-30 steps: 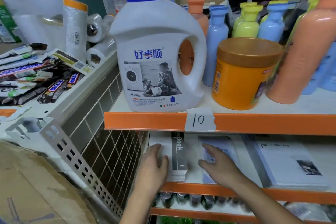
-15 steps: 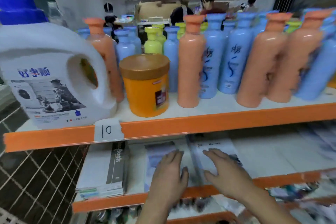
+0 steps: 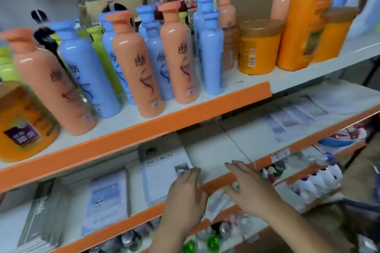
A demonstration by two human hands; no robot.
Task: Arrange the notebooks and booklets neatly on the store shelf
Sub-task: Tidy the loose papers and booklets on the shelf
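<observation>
Resting flat fingers on the white booklet (image 3: 162,178) at its 11 o'clock, the left hand (image 3: 185,199) has its grip apart; the right hand (image 3: 250,189) hovers empty, grip apart too. Squaring this booklet seems the step in hand; next, the fanned booklets (image 3: 292,121) at 2 o'clock probably need gathering.

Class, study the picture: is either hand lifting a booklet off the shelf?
No: the left hand and right hand are both spread with straight fingers, and the white booklet lies flat on the shelf.
</observation>
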